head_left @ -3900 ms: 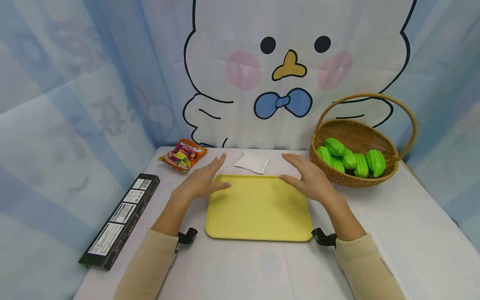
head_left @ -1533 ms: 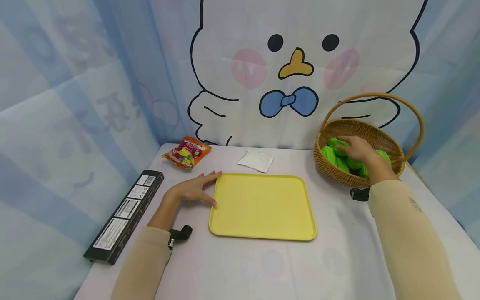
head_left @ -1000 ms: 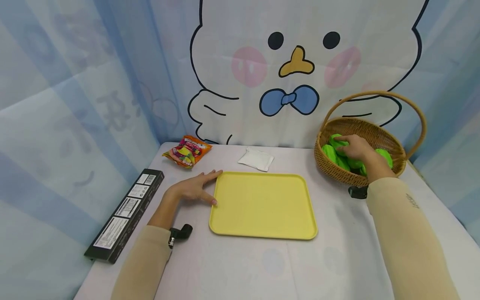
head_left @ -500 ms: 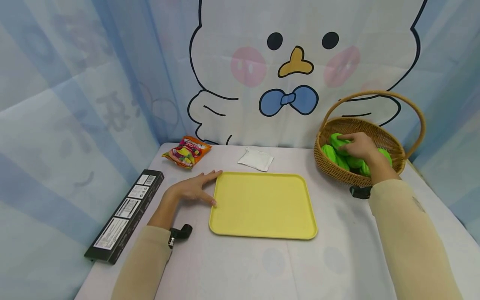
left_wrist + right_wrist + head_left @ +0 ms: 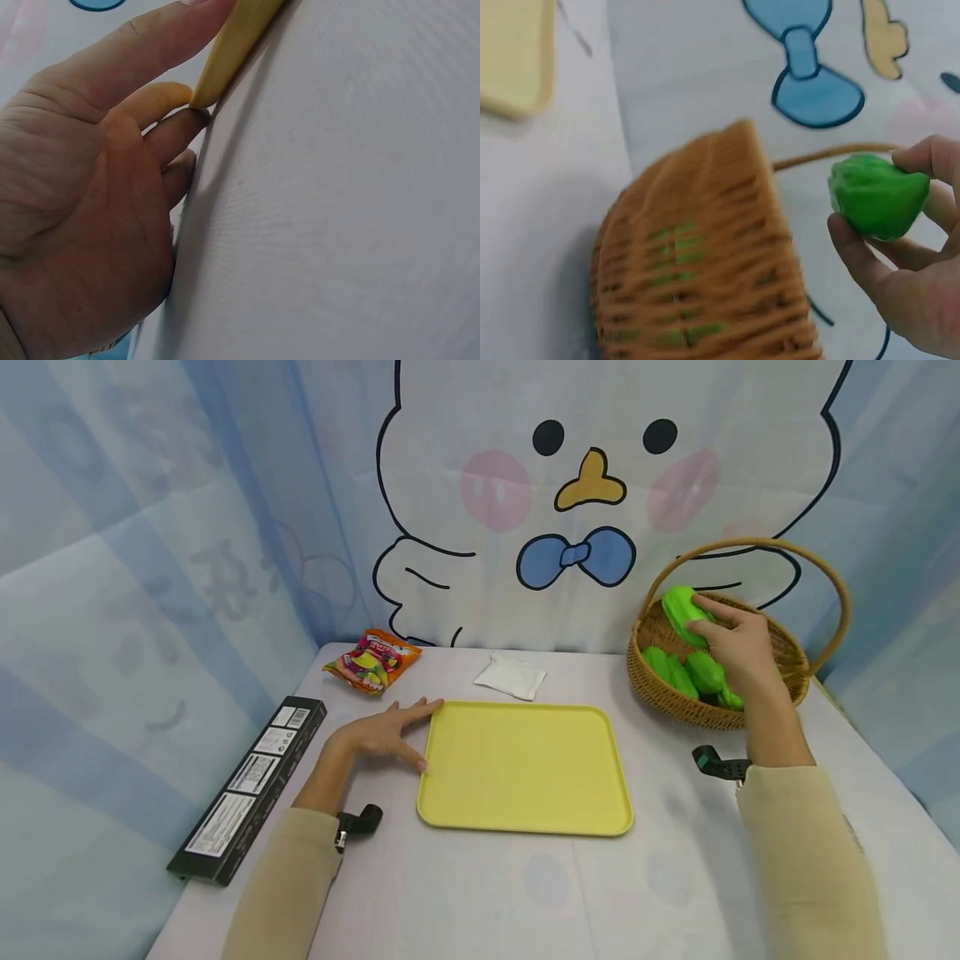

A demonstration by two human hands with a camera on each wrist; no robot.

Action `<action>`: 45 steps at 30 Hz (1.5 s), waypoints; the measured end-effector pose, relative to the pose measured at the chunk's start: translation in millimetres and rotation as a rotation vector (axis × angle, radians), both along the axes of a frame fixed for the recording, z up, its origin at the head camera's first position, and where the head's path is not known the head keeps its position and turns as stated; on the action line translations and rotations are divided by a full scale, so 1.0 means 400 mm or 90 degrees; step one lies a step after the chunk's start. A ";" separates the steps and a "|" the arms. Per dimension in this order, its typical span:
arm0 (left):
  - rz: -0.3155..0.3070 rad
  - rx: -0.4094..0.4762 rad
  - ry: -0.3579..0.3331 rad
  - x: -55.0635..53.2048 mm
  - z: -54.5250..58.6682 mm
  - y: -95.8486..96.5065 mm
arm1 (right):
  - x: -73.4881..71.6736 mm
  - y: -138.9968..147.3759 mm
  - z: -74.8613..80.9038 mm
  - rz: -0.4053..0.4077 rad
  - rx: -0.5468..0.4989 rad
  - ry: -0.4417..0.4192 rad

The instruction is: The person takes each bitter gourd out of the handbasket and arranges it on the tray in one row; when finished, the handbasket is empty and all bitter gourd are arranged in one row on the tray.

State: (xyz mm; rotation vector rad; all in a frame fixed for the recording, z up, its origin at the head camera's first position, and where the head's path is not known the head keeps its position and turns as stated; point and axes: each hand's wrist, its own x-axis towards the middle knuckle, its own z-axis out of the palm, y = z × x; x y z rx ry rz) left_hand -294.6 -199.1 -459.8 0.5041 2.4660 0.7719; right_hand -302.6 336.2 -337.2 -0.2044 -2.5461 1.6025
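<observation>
My right hand [image 5: 742, 643] pinches a smooth, ribbed green fruit [image 5: 681, 612] between thumb and fingers, raised over the wicker basket [image 5: 705, 717]. In the right wrist view the green fruit [image 5: 874, 196] hangs beside the basket's rim [image 5: 742, 150], its pointed end towards the palm. Several more green fruits [image 5: 705, 672] lie inside the basket. At the left edge of a yellow tray [image 5: 525, 768], my left hand [image 5: 378, 733] rests with spread fingers. Its index fingertip is at the far left corner and its thumb touches the rim. In the left wrist view, fingers lie along the tray's edge [image 5: 232, 52].
On the white table, an orange candy bag [image 5: 373, 662] lies at the back left and a flat white packet [image 5: 512, 677] behind the tray. A long black box [image 5: 247, 789] runs along the left side. The basket's tall handle [image 5: 780, 542] arches over it. A printed curtain [image 5: 450, 510] hangs behind.
The right hand has moved from over the tray into the basket, grasped a green fruit and lifted it above the others. The left hand has come down onto the tray's left edge.
</observation>
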 end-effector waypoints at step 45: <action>-0.002 -0.011 0.003 0.006 0.002 0.000 | 0.136 -0.482 -0.219 0.448 0.124 0.052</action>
